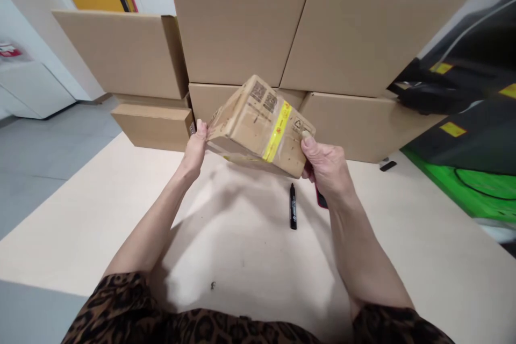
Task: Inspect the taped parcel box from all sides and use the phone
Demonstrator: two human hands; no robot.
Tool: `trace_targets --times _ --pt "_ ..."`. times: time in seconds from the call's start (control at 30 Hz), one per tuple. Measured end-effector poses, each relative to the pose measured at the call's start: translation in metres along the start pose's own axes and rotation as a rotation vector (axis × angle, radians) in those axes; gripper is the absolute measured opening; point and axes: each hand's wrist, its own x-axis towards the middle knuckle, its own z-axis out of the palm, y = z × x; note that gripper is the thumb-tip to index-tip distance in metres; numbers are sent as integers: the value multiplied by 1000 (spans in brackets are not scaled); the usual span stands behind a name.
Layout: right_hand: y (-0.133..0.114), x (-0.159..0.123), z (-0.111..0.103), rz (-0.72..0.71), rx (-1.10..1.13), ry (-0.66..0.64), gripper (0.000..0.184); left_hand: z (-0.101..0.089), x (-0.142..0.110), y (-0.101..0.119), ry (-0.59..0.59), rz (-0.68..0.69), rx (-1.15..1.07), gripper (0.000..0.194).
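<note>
A small cardboard box (252,131) with a strip of yellow tape, clear tape and printed codes is held tilted above the table. My left hand (197,145) grips its left end, the thumb up along the edge and the other fingers mostly hidden. At the right end, my right hand (324,161) has its thumb pressed on the printed face and its fingers tucked underneath. Below the box a black marker pen (293,207) lies on the table. Partly covered by my right hand is a dark object with a red edge (321,199).
Large cardboard boxes (242,27) stand stacked along the far side of the pale table (100,209). A flatter box (153,126) sits at the left. A small black item (387,166) lies at right, near a green surface (463,188) and dark bags (471,91).
</note>
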Motion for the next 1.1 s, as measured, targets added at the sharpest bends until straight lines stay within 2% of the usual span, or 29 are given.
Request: trace_targets --times 0.07,0.13,0.23,0.37,0.53,0.63,0.77,0.87,1.0,1.1 --pt "-2 -4 3 -73 5 49 72 4 0 -4 95 -34 112 70" --pt "-3 -7 7 -138 13 90 70 7 -1 -8 108 -100 175 71" --pt "-5 -10 11 -230 50 100 64 10 -5 -15 -15 -224 145 67" --pt "-4 -13 14 -338 126 60 52 13 -10 -22 -267 -424 -24 56" --pt "-6 -23 18 -385 139 27 38 16 -11 -36 -394 -688 -188 54" --pt "-5 -22 19 -415 89 82 29 19 -12 -40 -450 -786 -186 61" --pt "9 -7 15 -496 48 226 14 24 -17 -40 -534 -783 -126 70" --pt "25 8 8 -491 8 259 32 25 -19 -40 -608 -708 -65 82" --pt "38 20 3 -343 75 134 53 28 -21 -39 -573 -580 64 91" --pt "44 25 2 -228 179 42 68 29 -23 -39 -518 -430 177 94"
